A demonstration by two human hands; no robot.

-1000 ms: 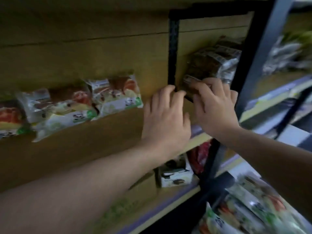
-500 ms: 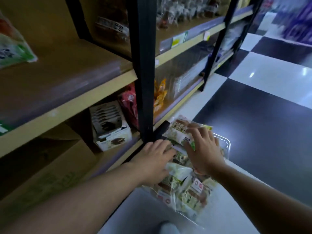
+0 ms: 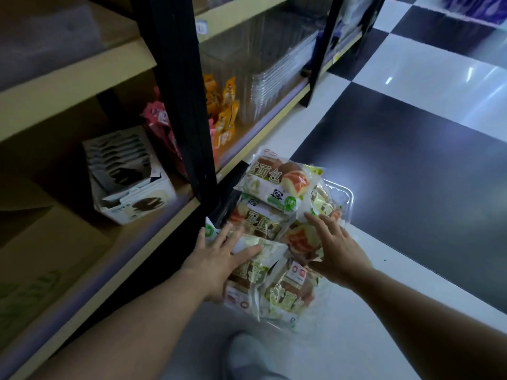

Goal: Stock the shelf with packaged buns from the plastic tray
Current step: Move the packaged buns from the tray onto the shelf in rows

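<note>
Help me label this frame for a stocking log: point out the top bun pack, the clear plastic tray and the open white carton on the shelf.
top bun pack (image 3: 277, 185), head view, middle of its printed front.
plastic tray (image 3: 344, 200), head view, bare far rim.
white carton (image 3: 137, 208), head view, front panel.

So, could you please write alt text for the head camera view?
Two bare hands, left hand and right hand, reach into a pile of packaged buns in a clear plastic tray on the checkered floor, beside a shelf of snacks.
</note>
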